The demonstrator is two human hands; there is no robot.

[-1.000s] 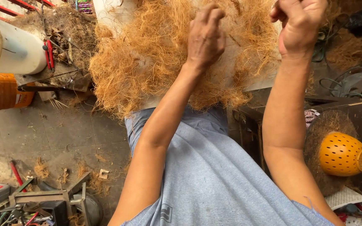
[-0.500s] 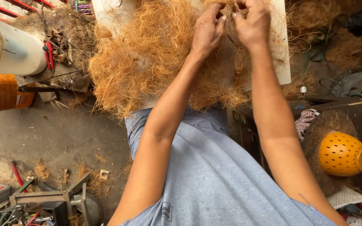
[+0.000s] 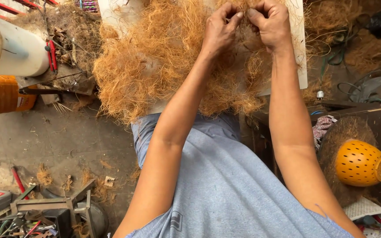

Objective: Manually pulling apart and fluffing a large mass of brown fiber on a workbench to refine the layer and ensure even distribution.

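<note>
One big shaggy heap of coconut fibre [image 3: 164,61] sits on the white tabletop [image 3: 298,53] right in front of the person, spread wider side to side than deep, strands sticking out every which way so no real direction to it. Both hands are up at its far edge, almost touching, left hand [image 3: 219,31] and right hand [image 3: 270,26] each in a clenched grip pinching fibre. Off to the right there's one orange perforated dome [image 3: 360,163], on the left one orange can [image 3: 1,94]

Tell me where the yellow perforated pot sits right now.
In the head view, the yellow perforated pot lies on its side at the lower right, just outside the right forearm, on a dark surface above a white basket.
</note>
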